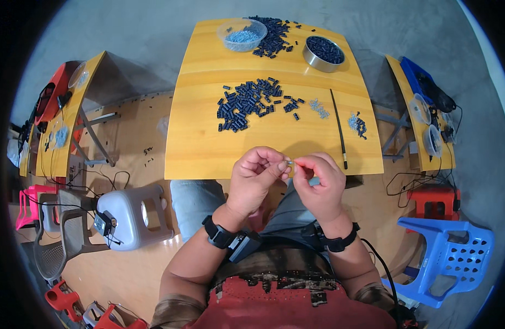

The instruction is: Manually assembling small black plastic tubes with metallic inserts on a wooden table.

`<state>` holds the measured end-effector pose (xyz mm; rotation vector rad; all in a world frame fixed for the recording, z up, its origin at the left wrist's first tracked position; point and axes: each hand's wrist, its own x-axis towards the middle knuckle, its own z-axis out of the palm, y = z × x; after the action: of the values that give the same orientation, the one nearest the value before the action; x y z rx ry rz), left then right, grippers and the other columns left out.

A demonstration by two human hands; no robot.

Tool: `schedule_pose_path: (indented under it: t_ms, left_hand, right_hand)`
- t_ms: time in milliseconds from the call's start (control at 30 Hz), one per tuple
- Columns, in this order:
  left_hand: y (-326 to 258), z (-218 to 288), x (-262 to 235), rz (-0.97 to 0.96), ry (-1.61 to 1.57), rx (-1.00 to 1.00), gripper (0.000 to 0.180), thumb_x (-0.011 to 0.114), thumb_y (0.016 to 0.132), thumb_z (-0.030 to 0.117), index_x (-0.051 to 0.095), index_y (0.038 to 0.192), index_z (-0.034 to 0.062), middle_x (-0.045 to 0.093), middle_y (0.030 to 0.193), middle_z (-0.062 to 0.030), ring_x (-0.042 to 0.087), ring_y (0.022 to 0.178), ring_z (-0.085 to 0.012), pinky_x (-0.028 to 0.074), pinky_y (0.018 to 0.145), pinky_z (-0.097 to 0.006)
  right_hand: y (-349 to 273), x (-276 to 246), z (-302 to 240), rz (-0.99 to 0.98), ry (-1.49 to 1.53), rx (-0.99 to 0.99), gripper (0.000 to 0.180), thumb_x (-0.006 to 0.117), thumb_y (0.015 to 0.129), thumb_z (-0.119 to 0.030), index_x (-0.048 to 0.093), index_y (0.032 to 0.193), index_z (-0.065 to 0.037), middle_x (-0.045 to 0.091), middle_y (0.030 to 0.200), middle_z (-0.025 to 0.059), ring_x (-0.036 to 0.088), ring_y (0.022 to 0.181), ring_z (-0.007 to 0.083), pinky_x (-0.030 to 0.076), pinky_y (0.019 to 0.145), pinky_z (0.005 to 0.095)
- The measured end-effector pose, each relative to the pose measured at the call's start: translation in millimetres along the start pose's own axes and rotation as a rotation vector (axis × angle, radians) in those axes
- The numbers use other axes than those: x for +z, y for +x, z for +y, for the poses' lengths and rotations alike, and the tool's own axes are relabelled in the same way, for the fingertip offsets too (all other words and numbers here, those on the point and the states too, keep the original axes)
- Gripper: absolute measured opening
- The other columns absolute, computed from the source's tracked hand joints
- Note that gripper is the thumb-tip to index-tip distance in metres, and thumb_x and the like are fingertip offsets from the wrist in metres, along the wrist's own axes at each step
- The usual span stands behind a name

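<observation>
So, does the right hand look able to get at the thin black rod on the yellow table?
Probably yes: the right hand is near the rod and nothing visible blocks the way, though that hand is busy with a tiny silvery part.

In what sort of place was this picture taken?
It looks like a small workshop for handwork: small black parts lie in piles on a yellow table, and similar tables stand to its left and right.

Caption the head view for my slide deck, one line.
Left hand and right hand meet at a tiny part by the near edge of a yellow table, black pieces heaped beyond.
</observation>
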<state>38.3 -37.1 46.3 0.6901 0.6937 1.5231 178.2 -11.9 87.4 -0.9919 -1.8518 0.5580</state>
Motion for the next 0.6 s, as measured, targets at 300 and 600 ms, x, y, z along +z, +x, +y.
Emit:
schedule_pose_path:
  t_ms: [300, 600]
  left_hand:
    - [-3.3, 4.6, -1.0, 0.003, -0.095, -0.106, 0.013, 0.06, 0.087, 0.002, 0.056, 0.098, 0.0012, 0.062, 0.085, -0.005, 0.06, 0.074, -0.0096, 0.05, 0.066, -0.022]
    - [-4.2, 3.5, -8.4, -0.021, -0.204, -0.184, 0.012, 0.058, 0.088, 0.003, 0.056, 0.1, 0.0021, 0.062, 0.084, -0.0038, 0.058, 0.074, -0.009, 0.048, 0.066, -0.02]
  right_hand:
    - [-6.4, 0.5, 7.4, -0.048, 0.157, 0.048, 0.012, 0.065, 0.074, 0.004, 0.061, 0.084, -0.001, 0.059, 0.078, 0.0061, 0.057, 0.064, 0.0126, 0.046, 0.056, 0.0221]
    - [-6.2, 6.1, 9.0, -0.136, 0.361, 0.274, 0.004, 0.061, 0.082, 0.0, 0.062, 0.086, 0.001, 0.058, 0.08, 0.0052, 0.055, 0.069, 0.009, 0.045, 0.061, 0.0207]
